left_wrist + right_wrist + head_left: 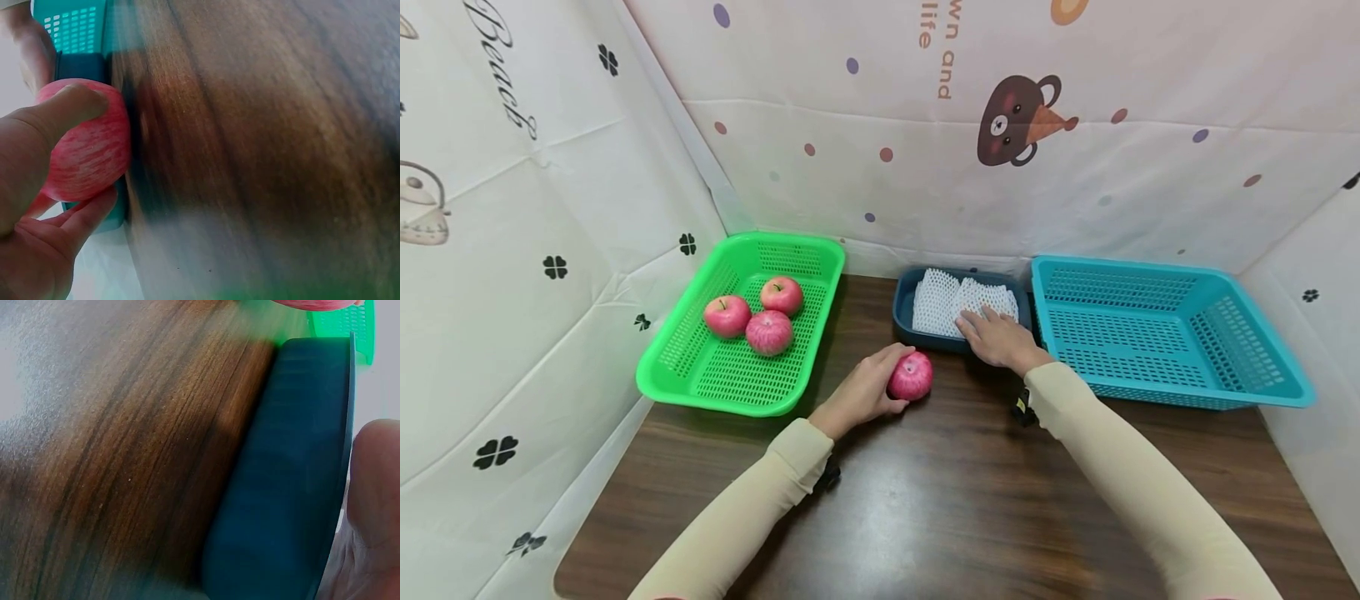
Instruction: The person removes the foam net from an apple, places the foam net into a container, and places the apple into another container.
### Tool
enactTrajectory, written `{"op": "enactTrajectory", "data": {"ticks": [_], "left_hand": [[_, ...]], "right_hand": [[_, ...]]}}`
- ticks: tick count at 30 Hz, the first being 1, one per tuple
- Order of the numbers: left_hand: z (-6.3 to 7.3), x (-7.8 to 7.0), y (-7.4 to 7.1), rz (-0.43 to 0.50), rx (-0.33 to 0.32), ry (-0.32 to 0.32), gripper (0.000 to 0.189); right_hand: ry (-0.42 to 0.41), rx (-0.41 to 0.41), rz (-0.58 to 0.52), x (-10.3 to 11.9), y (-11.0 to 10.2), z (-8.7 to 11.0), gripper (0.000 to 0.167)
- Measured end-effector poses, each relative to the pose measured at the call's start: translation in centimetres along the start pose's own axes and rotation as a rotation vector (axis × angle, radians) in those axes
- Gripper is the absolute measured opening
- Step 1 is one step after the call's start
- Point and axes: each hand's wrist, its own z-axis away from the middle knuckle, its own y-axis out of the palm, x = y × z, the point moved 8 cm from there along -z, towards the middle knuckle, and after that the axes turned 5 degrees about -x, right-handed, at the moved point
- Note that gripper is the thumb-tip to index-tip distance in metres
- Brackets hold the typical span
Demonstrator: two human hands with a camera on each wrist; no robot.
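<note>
My left hand (pixel 867 387) grips a red apple (pixel 912 376) at the middle of the table. In the left wrist view the thumb lies across the apple (pixel 94 150) with fingers below it. My right hand (pixel 1000 340) reaches over the front rim of a small dark blue basket (pixel 934 341). Its fingers touch the white foam fruit nets (pixel 938 300) inside, with no net visibly gripped. In the right wrist view, part of that hand (pixel 378 494) shows beyond the basket's side wall (pixel 281 469); the fingertips are hidden there.
To the left stands a green basket (pixel 741 406) with 3 red apples (pixel 769 332) in it. A larger blue basket (pixel 1187 396) stands at the right, beside the small one. Patterned white cloth (pixel 820 192) hangs behind the brown wooden table (pixel 880 517) and along its sides.
</note>
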Motion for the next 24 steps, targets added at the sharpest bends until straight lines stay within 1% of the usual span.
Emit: {"op": "enactTrajectory", "data": {"ticks": [4, 8, 10, 13, 16, 19, 24], "left_hand": [[-0.1, 0.0, 0.1, -0.008, 0.012, -0.012, 0.082], [-0.2, -0.1, 0.2, -0.015, 0.021, -0.012, 0.083], [-0.3, -0.2, 0.3, -0.03, 0.036, -0.022, 0.083], [-0.3, -0.2, 0.4, -0.088, 0.07, -0.061, 0.083], [-0.4, -0.3, 0.4, -0.155, 0.104, -0.103, 0.084], [-0.8, -0.6, 0.4, -0.211, 0.131, -0.125, 0.083], [-1.7, -1.4, 0.5, -0.284, 0.189, -0.152, 0.074]], "right_hand": [[0.008, -0.004, 0.014, -0.2, 0.0, 0.1, 0.069], [0.008, -0.01, 0.006, -0.2, 0.0, 0.1, 0.069], [0.01, -0.015, 0.0, -0.1, 0.0, 0.2, 0.07], [0.003, -0.037, -0.003, -0.1, 0.0, 0.2, 0.07], [-0.01, -0.087, 0.002, 0.0, -0.2, 0.2, 0.07], [-0.006, -0.138, 0.005, -0.1, -0.5, 0.3, 0.068], [0.009, -0.192, -0.024, -0.2, -0.9, 0.5, 0.063]]}}
